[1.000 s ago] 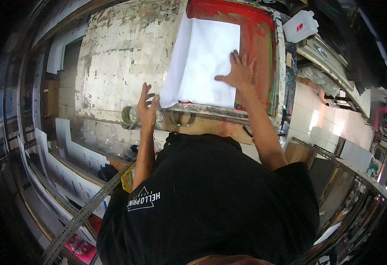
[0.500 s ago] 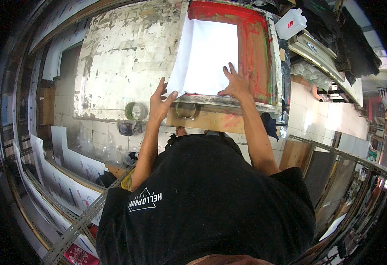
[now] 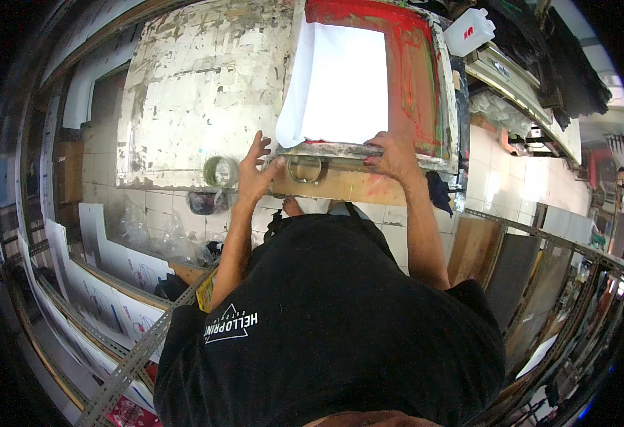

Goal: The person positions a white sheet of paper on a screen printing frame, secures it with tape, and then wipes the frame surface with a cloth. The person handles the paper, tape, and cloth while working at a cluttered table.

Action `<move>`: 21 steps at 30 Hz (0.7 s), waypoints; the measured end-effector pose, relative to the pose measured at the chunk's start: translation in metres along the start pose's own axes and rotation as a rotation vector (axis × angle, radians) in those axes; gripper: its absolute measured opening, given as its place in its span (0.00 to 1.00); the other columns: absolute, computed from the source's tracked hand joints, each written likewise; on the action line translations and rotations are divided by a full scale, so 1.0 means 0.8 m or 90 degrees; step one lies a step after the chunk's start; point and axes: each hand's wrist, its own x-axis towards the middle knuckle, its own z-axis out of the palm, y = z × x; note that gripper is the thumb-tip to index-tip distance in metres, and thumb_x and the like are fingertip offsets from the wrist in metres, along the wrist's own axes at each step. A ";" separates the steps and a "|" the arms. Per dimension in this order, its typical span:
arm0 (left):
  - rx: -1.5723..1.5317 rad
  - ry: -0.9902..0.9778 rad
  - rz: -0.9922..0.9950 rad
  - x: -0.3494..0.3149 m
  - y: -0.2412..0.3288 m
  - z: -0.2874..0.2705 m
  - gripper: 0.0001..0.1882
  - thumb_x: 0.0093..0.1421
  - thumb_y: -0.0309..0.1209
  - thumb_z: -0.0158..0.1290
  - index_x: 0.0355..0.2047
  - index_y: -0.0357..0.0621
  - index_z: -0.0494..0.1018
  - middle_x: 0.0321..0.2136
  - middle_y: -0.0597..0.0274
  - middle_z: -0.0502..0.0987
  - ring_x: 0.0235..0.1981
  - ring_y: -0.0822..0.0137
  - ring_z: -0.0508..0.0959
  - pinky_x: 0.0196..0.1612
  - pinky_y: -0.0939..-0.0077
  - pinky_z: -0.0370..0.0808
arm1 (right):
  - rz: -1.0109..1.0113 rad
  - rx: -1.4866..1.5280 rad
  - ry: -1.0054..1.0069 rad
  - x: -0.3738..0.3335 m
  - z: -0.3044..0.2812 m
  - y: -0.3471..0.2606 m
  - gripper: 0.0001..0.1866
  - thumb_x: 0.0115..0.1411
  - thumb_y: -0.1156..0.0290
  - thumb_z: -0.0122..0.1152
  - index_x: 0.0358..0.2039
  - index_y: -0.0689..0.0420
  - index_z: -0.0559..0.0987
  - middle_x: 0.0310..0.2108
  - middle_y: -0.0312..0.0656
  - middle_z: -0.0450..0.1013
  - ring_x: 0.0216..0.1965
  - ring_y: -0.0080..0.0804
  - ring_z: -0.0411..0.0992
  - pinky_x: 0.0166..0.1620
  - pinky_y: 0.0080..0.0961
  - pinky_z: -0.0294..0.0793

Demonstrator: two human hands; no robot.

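A white sheet (image 3: pixel 351 85) lies over a red-stained screen-printing frame (image 3: pixel 419 89), its left side curling up beyond the frame's mesh. My right hand (image 3: pixel 397 158) is at the frame's near rail, fingers bent over it and thumb on the near side, gripping the rail. Just left of the frame's near left corner is my left hand (image 3: pixel 255 174), its fingers spread and holding nothing. One roll of tape (image 3: pixel 220 171) stands left of that hand. Another tape roll (image 3: pixel 303 169) sits between my hands, by the near rail.
A paint-stained white table (image 3: pixel 198 92) extends left of the frame. A white plastic jug (image 3: pixel 468 32) stands at the far right corner. Metal shelving (image 3: pixel 123 370) with white boards is at lower left; a rack (image 3: pixel 557 249) with panels stands at right. A dark cloth (image 3: pixel 439 192) hangs nearby.
My right hand has left the sheet, drawing back toward me to the frame's near rail, its fingers now bent. My left hand stays spread and has shifted slightly off the corner.
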 end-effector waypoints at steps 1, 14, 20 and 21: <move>0.008 0.004 0.002 -0.001 -0.002 -0.002 0.46 0.53 0.41 0.63 0.66 0.37 0.53 0.55 0.44 0.72 0.51 0.55 0.75 0.50 0.61 0.72 | -0.003 -0.031 0.009 -0.005 0.003 0.002 0.22 0.44 0.59 0.72 0.41 0.52 0.83 0.40 0.43 0.77 0.49 0.40 0.72 0.56 0.39 0.62; 0.420 0.349 0.193 -0.060 -0.066 -0.101 0.25 0.45 0.27 0.63 0.47 0.38 0.75 0.52 0.45 0.73 0.52 0.45 0.71 0.55 0.53 0.67 | -0.180 0.045 0.411 -0.050 0.022 -0.016 0.22 0.42 0.71 0.72 0.41 0.56 0.81 0.43 0.40 0.76 0.45 0.40 0.72 0.48 0.35 0.69; 0.452 0.301 0.182 -0.081 -0.086 -0.127 0.31 0.40 0.23 0.53 0.50 0.39 0.73 0.55 0.44 0.70 0.53 0.43 0.70 0.55 0.52 0.66 | -0.295 0.158 0.240 -0.026 0.044 -0.108 0.22 0.41 0.76 0.71 0.40 0.59 0.80 0.42 0.43 0.76 0.45 0.41 0.73 0.47 0.34 0.72; 0.436 0.294 0.182 -0.083 -0.090 -0.127 0.33 0.39 0.23 0.52 0.53 0.39 0.72 0.56 0.45 0.69 0.54 0.43 0.69 0.56 0.52 0.66 | -0.313 0.183 0.216 -0.019 0.049 -0.125 0.22 0.41 0.76 0.71 0.41 0.59 0.80 0.42 0.43 0.76 0.46 0.41 0.74 0.47 0.33 0.72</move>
